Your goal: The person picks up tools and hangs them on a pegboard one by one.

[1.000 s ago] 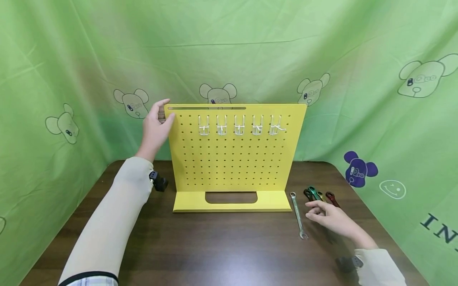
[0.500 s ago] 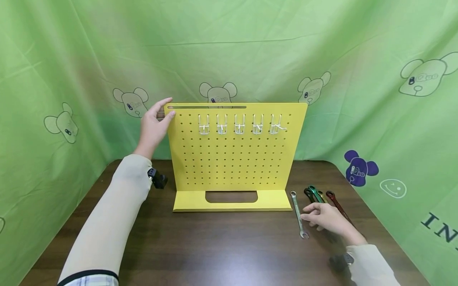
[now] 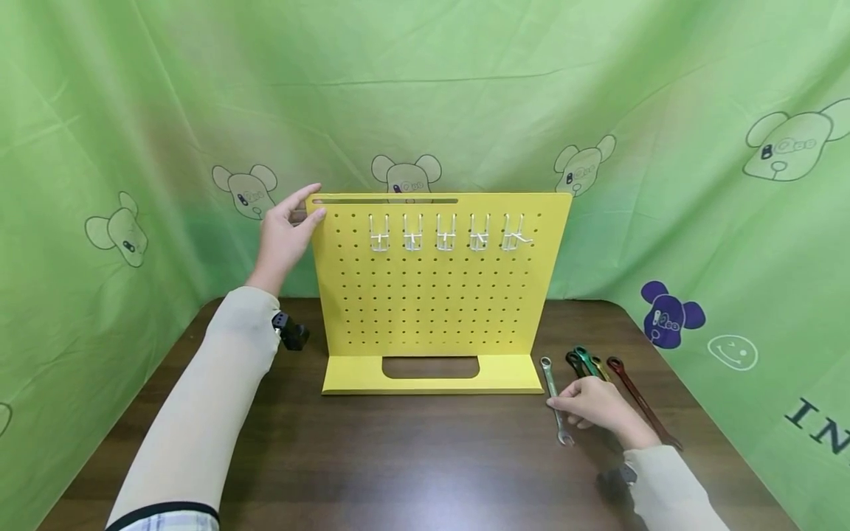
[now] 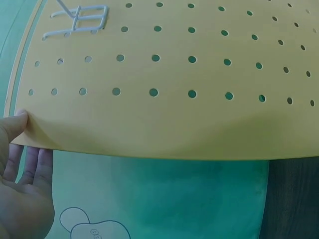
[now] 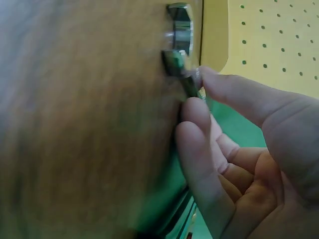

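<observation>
A yellow pegboard (image 3: 432,310) stands upright on its foot, with several white wire hooks (image 3: 446,234) in a row near the top. My left hand (image 3: 282,240) grips its upper left corner, thumb on the front face and fingers behind, as the left wrist view also shows. Right of the board a silver combination wrench (image 3: 549,375) lies on the table, ring end away from me, open end towards me. My right hand (image 3: 594,405) pinches the middle of its shaft between thumb and fingers. In the right wrist view part of the wrench (image 5: 182,35) shows beyond the fingertips.
Beside the right hand lie more wrenches: a green one (image 3: 584,359), a black one (image 3: 573,360), a yellow one (image 3: 600,366) and a red one (image 3: 637,394). The hand partly covers some of them. Green patterned cloth (image 3: 478,118) hangs behind the wooden table (image 3: 398,457).
My right hand has moved left and come down onto the silver wrench, uncovering more of the red one. My left hand stays at the pegboard's corner.
</observation>
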{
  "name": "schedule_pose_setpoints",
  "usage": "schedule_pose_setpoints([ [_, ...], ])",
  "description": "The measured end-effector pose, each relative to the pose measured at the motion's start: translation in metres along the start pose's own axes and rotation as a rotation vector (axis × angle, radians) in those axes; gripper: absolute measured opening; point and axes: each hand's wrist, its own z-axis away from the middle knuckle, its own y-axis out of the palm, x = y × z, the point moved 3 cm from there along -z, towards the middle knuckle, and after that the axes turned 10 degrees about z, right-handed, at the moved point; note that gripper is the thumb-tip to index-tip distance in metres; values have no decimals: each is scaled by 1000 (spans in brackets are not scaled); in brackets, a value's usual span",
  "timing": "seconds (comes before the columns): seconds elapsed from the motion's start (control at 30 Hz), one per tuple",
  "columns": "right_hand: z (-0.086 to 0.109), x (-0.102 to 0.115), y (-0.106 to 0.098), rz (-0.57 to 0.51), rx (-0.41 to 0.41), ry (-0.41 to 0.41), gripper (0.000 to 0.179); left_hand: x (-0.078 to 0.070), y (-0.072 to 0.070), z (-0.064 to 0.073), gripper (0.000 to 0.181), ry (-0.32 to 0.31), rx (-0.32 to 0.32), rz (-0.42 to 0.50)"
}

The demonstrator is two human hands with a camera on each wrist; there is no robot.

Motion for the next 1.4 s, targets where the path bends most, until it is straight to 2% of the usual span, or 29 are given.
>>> schedule_pose_setpoints([
  [0.17, 1, 2, 0, 12, 36, -2, 28, 0, -2, 0, 44, -10, 12, 8],
  [0.47, 0, -3, 5, -84, 78, 2, 30, -2, -2, 1, 42, -25, 15, -17],
  [0.63, 0, -3, 5, -132, 120, -37, 40, -2, -3, 1, 42, -22, 17, -30],
  [0.77, 1, -4, 6, -233, 141, -75, 29, -2, -2, 0, 42, -21, 15, -35],
  [0.93, 1, -5, 8, -311, 130, -83, 19, -2, -2, 0, 41, -18, 9, -42],
  [1.23, 8, 2, -3, -284, 75, -154, 16, -1, 0, 0, 40, -7, -9, -21],
  [1.4, 11, 12, -11, -322, 86, -190, 16, -1, -1, 0, 40, -11, -8, -16],
])
